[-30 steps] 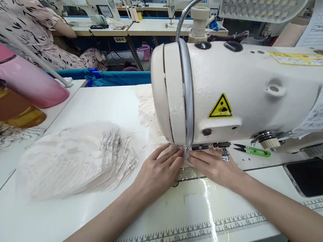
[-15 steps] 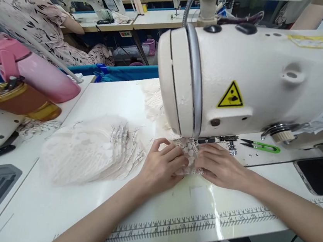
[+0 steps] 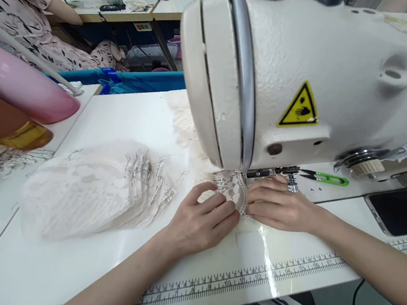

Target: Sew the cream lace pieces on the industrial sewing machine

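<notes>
A piece of pale lace [image 3: 232,186] lies under the head of the white sewing machine [image 3: 303,51]; the needle area is hidden behind the machine head. My left hand [image 3: 205,219] has its fingers curled and closed on the left and near side of the lace. From the right, my right hand [image 3: 281,205] grips the lace edge with fingers held together, close beside the presser foot area. Left of my hands rests a loose stack of sheer cream lace pieces [image 3: 84,193], dark thread ends showing along its right side.
Green thread snips [image 3: 325,178] and a phone [image 3: 402,212] lie to the right. A printed ruler strip [image 3: 232,283] runs along the front table edge. At left are a pink bottle [image 3: 30,86] and an amber container [image 3: 12,123]. Another person [image 3: 17,14] sits beyond, at back left.
My view has tilted down and come closer to the machine. More of the lace shows between my hands, with both hands still at it.
</notes>
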Demonstrator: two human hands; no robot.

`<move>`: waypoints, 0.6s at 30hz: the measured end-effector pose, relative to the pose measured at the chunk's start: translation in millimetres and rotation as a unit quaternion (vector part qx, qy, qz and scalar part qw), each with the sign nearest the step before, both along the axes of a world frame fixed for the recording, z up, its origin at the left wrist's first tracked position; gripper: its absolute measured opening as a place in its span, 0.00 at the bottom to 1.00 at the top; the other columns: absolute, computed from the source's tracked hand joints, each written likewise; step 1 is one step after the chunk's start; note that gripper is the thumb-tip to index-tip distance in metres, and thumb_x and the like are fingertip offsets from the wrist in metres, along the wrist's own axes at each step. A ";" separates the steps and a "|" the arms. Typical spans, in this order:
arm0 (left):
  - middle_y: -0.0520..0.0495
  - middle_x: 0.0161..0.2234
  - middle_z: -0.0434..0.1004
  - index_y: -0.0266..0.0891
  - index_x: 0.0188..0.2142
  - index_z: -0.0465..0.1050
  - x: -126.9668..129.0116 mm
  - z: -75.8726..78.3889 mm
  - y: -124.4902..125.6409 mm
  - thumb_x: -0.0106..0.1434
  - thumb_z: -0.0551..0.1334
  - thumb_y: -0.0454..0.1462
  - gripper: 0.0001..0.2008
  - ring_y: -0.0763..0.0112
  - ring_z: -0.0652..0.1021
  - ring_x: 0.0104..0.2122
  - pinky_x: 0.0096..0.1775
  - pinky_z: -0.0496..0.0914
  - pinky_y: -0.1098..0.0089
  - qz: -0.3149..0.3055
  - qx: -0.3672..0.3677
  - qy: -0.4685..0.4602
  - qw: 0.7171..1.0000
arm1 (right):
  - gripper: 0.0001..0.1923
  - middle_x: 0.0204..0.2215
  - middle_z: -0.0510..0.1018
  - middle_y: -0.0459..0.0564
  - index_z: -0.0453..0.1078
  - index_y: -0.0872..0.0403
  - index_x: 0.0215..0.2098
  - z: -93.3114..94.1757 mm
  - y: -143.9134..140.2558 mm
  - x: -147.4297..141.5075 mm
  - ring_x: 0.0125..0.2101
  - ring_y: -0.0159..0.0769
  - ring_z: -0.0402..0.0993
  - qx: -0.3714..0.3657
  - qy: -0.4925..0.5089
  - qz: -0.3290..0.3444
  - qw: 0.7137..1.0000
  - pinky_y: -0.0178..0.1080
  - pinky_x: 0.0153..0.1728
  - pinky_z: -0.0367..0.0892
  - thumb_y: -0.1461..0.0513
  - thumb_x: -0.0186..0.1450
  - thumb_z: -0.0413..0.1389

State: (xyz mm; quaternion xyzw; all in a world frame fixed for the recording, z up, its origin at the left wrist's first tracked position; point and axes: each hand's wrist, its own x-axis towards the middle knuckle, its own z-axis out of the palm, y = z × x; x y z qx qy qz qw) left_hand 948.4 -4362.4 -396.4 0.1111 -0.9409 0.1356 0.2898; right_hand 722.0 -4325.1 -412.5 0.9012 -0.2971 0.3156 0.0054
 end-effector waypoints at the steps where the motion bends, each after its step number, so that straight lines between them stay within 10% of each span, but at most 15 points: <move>1: 0.57 0.24 0.74 0.39 0.28 0.70 -0.5 -0.1 1.2 0.57 0.64 0.30 0.05 0.75 0.69 0.25 0.42 0.66 0.64 -0.001 -0.003 0.001 1.000 | 0.04 0.39 0.78 0.45 0.71 0.53 0.39 0.6 0.1 0.6 0.44 0.33 0.70 0.008 0.003 0.002 1.000 0.40 0.47 0.68 0.64 0.66 0.54; 11: 0.54 0.27 0.76 0.37 0.28 0.69 1.1 -0.7 2.3 0.56 0.64 0.27 0.06 0.74 0.73 0.28 0.37 0.69 0.66 -0.025 0.003 0.007 1.000 | 0.05 0.36 0.78 0.45 0.72 0.54 0.34 1.3 -1.7 5.3 0.42 0.30 0.72 0.033 -0.021 0.039 0.998 0.43 0.55 0.66 0.67 0.66 0.54; 18: 0.37 0.52 0.73 0.30 0.48 0.68 1.2 -4.6 -2.4 0.61 0.57 0.32 0.15 0.58 0.70 0.55 0.54 0.69 0.61 -0.001 0.129 -0.074 0.989 | 0.09 0.33 0.78 0.44 0.72 0.53 0.37 -3.3 -0.2 8.7 0.39 0.29 0.73 0.025 0.019 0.002 1.000 0.38 0.43 0.72 0.68 0.67 0.51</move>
